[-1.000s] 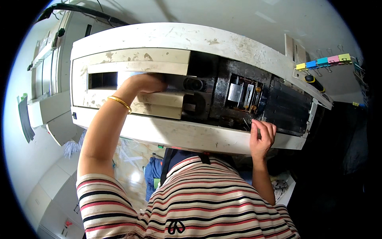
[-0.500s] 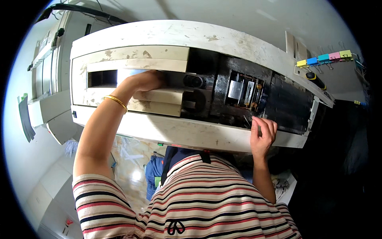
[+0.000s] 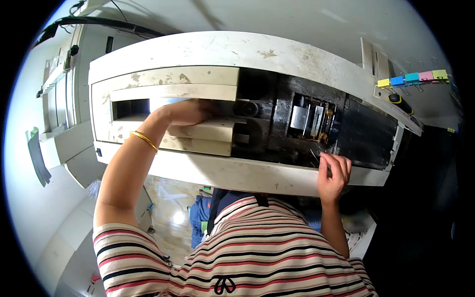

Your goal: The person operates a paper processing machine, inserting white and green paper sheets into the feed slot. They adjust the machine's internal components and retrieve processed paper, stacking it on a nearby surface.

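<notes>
A long off-white machine [image 3: 277, 49] with scuffed, stained covers lies across in front of me. My left hand [image 3: 190, 112] reaches into the slot between its cream panels [image 3: 198, 129]; the fingers vanish into shadow, so their grip is hidden. Right of it, a dark round part [image 3: 246, 109] sits in the black recess. Farther right, a blackened metal bay holds a shiny metal roller unit [image 3: 310, 119] with brass-coloured fittings. My right hand [image 3: 334, 175] is at the machine's near edge below that bay, fingers curled and pinched. A thin pale sliver [image 3: 313, 155] shows beside its fingertips.
Coloured binder clips [image 3: 412, 78] line a ledge at the right, above a black and yellow handled tool [image 3: 400, 104]. White cabinets [image 3: 64, 143] stand at the left. A black cable [image 3: 99, 21] runs along the back left. Blue cloth [image 3: 199, 218] lies below the machine.
The whole view has shifted slightly, so the machine appears lower and farther right. My left hand stays in the slot, and my right hand stays at the near edge, its fingers still curled.
</notes>
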A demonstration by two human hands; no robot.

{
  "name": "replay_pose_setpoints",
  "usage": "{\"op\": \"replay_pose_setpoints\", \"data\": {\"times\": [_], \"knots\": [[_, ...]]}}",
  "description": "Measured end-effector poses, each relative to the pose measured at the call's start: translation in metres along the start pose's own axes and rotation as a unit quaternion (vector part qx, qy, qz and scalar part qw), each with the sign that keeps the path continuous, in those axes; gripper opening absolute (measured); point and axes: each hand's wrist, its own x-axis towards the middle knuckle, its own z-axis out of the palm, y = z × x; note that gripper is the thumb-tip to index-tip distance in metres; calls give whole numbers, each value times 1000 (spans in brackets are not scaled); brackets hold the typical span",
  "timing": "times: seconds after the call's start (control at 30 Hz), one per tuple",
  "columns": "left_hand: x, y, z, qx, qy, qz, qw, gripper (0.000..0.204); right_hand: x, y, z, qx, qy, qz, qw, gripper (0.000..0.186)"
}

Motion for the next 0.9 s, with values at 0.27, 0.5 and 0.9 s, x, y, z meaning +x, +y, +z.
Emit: {"op": "replay_pose_setpoints", "data": {"times": [0.27, 0.5, 0.9], "knots": [[4, 23, -9, 115, -4, -122, 986, 29, -2, 3, 0, -1, -9, 2, 1000, 14], [11, 10, 2, 36, -12, -72, 997, 30, 0, 0, -1, -1, -16, 5, 1000, 14], [2, 14, 6, -89, 30, -48, 994, 33, 2, 0, -2, -10, -26, 5, 1000, 13]]}}
